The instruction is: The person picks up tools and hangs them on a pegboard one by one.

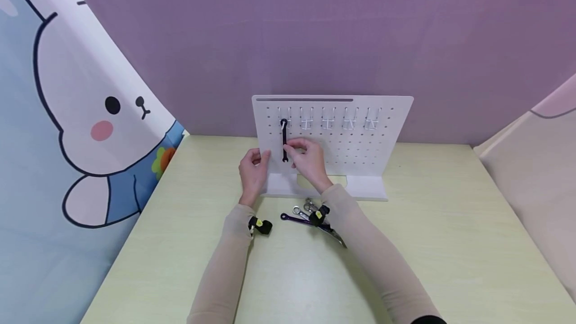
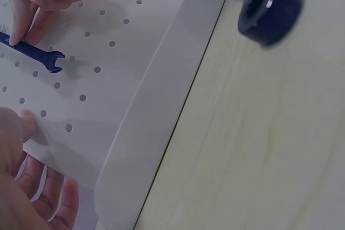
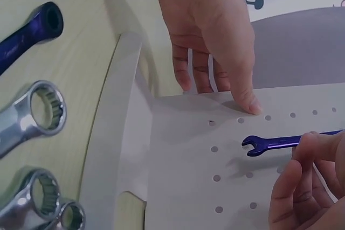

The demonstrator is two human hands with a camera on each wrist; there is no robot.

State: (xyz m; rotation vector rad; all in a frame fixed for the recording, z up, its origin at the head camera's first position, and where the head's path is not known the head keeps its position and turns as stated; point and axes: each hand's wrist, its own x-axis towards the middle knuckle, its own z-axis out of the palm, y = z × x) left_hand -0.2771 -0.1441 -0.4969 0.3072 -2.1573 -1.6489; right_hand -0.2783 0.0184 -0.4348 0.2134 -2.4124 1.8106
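A white pegboard [image 1: 344, 151] stands upright on the table. A dark blue combination wrench [image 1: 284, 139] hangs vertically at its leftmost hook, ring end up. In the right wrist view, the open jaw end of that wrench [image 3: 259, 145] points toward the board's foot. My right hand [image 1: 310, 162] pinches the wrench's shaft between thumb and fingers, close in front of the board. With my left hand [image 1: 253, 173] I hold the board's left edge; the thumb lies on the front face and the fingers reach behind it, as the left hand [image 3: 210, 30] shows in the right wrist view.
Several white double hooks [image 1: 328, 120] run in a row to the right of the hung wrench. In front of the board's base [image 1: 366, 188] lie a blue-purple wrench [image 1: 293, 218] and several silver wrenches [image 3: 39, 112], partly under my right wrist. A purple curtain [image 1: 315, 34] hangs behind.
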